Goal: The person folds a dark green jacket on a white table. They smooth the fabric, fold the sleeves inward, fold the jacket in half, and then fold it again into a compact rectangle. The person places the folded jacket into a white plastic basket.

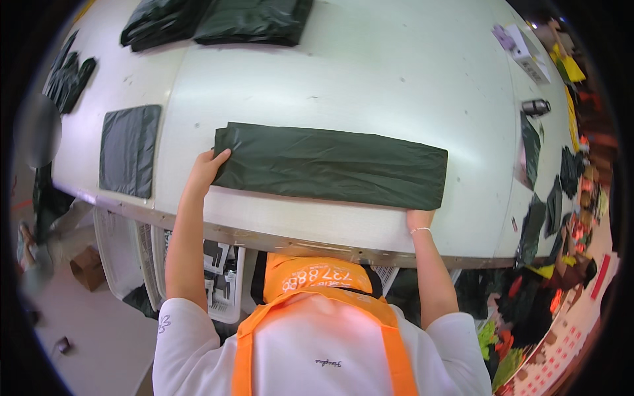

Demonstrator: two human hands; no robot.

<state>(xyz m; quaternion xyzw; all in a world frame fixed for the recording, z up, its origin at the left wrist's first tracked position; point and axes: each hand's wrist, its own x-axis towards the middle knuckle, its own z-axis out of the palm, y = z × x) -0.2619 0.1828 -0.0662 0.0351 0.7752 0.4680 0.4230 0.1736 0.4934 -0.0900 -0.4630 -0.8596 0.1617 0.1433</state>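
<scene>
A long folded strip of dark green, slightly shiny fabric (330,164) stretches crosswise on the table in front of me. At its left end, my left hand (210,169) is closed on the edge, thumb on top and the other fingers mostly out of sight beneath. My right hand (421,218) reaches under the near right corner, where the cloth covers its fingers; whether they grip cannot be told. Left of the strip lies a flat, squarish folded piece of the same dark green fabric (129,150), apart from my left hand.
Dark folded bundles (254,21) lie at the table's far side, and a crumpled dark piece (71,82) at far left. A white box (528,56) and a dark cylinder (536,107) are at right. White plastic baskets (228,310) stand under the near edge; a person (574,270) is at far right.
</scene>
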